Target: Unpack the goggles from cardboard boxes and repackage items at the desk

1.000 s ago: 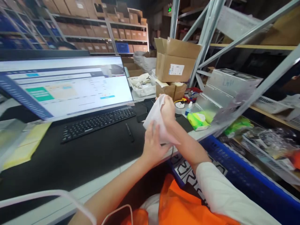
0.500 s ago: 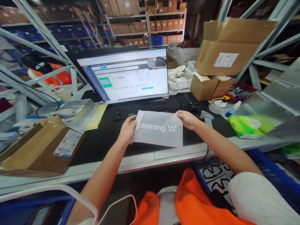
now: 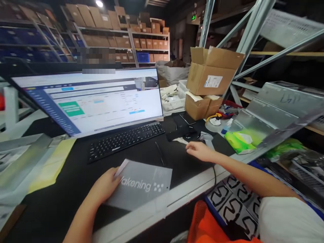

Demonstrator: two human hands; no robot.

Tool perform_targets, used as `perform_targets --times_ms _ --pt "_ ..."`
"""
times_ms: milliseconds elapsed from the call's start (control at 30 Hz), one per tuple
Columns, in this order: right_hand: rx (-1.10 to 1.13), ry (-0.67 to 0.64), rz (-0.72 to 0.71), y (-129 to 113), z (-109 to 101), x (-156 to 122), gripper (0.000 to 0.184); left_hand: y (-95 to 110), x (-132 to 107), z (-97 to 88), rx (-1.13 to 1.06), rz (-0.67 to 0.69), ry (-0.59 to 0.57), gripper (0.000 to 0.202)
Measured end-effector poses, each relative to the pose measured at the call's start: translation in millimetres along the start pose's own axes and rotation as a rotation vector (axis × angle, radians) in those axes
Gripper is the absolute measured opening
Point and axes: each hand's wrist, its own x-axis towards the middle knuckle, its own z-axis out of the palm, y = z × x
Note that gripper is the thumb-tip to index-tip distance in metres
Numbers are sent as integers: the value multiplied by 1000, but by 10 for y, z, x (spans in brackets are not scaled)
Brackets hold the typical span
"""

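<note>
My left hand (image 3: 107, 185) is closed on the left edge of a translucent plastic bag (image 3: 141, 185) with white lettering and a pattern of dots. The bag is tilted low over the front of the black desk mat. Off to the right, my right hand (image 3: 199, 151) is apart from the bag, its fingers loosely curved and nothing visible in them. Just beyond its fingertips lies a white scrap (image 3: 181, 140). A grey handheld scanner (image 3: 206, 137) is right behind this hand, near a black mouse (image 3: 189, 132). Between my hands a black pen (image 3: 159, 152) lies on the mat.
A keyboard (image 3: 126, 141) sits before the monitor (image 3: 101, 101). Cardboard boxes (image 3: 212, 74) are stacked at the back right, near a green packet (image 3: 239, 141) and a small bottle (image 3: 227, 126). Yellow sheets (image 3: 54, 165) lie at left. A blue crate (image 3: 215, 211) stands below the desk edge.
My right hand has let go of the bag and moved right toward the scanner. My left hand has brought the bag lower and nearer, uncovering the pen. The view has turned right.
</note>
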Motion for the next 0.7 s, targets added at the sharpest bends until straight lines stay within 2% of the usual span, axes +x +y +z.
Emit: perform_targets --times_ms 133,200,333,400,467,533,600,700 --pt "-153 177 -16 135 -590 264 28 -173 -20 -22 85 -115 -4 72" --pt "-228 258 -13 172 -929 469 21 -201 -9 -16 82 -165 2 75" --pt "-370 419 56 266 -1558 909 18 -236 11 -57 39 -141 51 58" --pt "-430 485 108 336 -1786 1093 21 -278 2 -122 50 -202 122 48" --pt "-475 516 145 401 -1934 1246 22 -346 -15 -199 47 -315 207 41" --pt "-505 523 160 440 -1996 1378 24 -425 -25 -264 4 -393 277 35" --pt "-530 517 145 440 -1977 1498 26 -491 -20 -302 -50 -418 320 31" --pt "-565 480 62 397 -1843 1637 27 -519 15 -306 -131 -409 348 31"
